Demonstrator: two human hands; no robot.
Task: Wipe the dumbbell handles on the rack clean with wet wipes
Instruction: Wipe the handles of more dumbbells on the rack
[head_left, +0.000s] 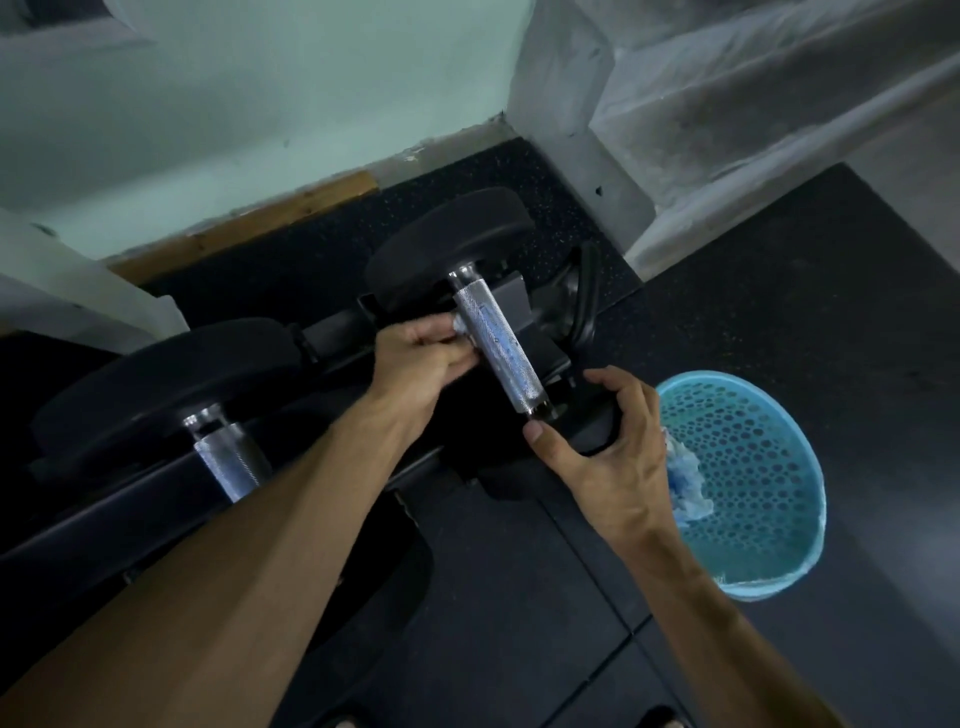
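Note:
A black dumbbell lies on the dark rack (332, 358), and its knurled silver handle (501, 345) glistens wet. My left hand (423, 358) pinches a small wet wipe (460, 326) against the handle's left side. My right hand (605, 441) curls round the dumbbell's near black head (597, 415), thumb pointing at the handle's lower end. A second dumbbell sits to the left, with its silver handle (228, 454) partly hidden behind my left forearm.
A blue perforated basket (753, 483) stands on the black rubber floor at right, with crumpled used wipes (685, 483) inside. A pale green wall and a concrete pillar rise behind the rack. A strip of wood lies along the wall's base.

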